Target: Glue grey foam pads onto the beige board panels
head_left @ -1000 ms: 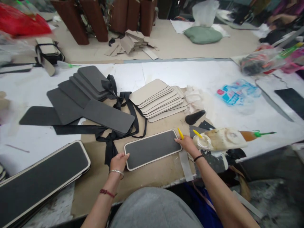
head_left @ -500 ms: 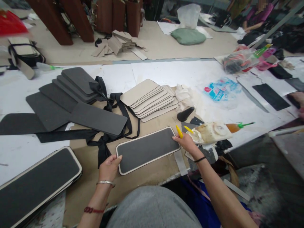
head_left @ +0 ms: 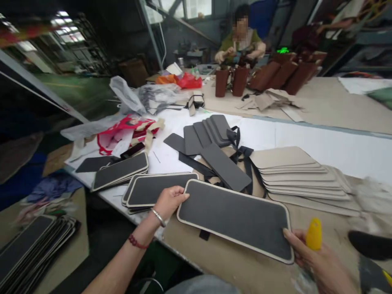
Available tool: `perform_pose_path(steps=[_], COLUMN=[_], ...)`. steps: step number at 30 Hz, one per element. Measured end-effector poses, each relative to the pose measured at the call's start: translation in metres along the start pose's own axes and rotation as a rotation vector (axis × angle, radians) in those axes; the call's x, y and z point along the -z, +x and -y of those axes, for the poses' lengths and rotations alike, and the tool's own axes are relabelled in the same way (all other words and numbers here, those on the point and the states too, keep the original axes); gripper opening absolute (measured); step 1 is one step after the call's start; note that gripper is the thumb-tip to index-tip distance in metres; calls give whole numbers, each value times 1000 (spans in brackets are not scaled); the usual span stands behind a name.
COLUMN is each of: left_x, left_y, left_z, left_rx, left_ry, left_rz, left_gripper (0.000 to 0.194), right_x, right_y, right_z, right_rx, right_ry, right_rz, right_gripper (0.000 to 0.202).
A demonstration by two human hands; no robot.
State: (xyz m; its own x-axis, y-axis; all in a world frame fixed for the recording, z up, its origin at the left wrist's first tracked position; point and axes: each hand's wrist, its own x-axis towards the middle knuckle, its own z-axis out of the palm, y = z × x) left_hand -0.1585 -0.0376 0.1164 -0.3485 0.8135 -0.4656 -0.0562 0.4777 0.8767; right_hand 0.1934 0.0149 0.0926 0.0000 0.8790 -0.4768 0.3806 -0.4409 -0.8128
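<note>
Dark panel with a pale border [head_left: 234,220] is held between both hands above the brown sheet [head_left: 220,263], tilted, its left end overlapping in view the nearer stack of bordered panels [head_left: 157,190]. Compared with half a second ago, when it was seen over the middle of the sheet with no such overlap, the panel has been brought toward that stack, and the view has been turned leftward; this suggests that it is being carried. Its left end is pinched by the nearly closed left hand [head_left: 168,204], thumb on top; its right end is gripped likewise by the right hand [head_left: 315,256], from which a yellow handle [head_left: 314,233] sticks up, apparently held too. Loose grey panels [head_left: 226,167] and beige panels [head_left: 290,159] are left fanned out beyond.
</note>
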Motion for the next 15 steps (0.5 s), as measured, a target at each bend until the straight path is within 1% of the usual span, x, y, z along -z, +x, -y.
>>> perform_pose_path(steps=[2, 4, 6, 8, 9, 11, 13, 15], left_x=[47, 92, 132, 165, 178, 198, 211, 220], left_y=[-3, -4, -3, 0, 1, 7, 14, 23], left_z=[-14, -23, -25, -20, -16, -6, 4, 13], left_rx=[-11, -21, -32, -42, -42, -38, -26, -11], left_ry=[45, 115, 197, 270, 302, 341, 363, 378], left_rz=[-75, -137, -208, -279, -306, -333, -337, -334], left_gripper=[33, 34, 36, 36, 37, 38, 40, 43], right_x=[-48, -97, -141, -177, -191, -213, -227, -235], right_y=[5, 12, 20, 27, 29, 33, 35, 38], right_z=[24, 45, 61, 70, 73, 76, 77, 79], right_rx=[20, 39, 105, 180, 210, 247, 271, 290], right_ry=[64, 82, 54, 1, -30, -102, -181, -253], right_rz=[104, 185, 250, 293, 299, 289, 273, 266], right_gripper=[41, 40, 37, 33, 31, 28, 26, 25])
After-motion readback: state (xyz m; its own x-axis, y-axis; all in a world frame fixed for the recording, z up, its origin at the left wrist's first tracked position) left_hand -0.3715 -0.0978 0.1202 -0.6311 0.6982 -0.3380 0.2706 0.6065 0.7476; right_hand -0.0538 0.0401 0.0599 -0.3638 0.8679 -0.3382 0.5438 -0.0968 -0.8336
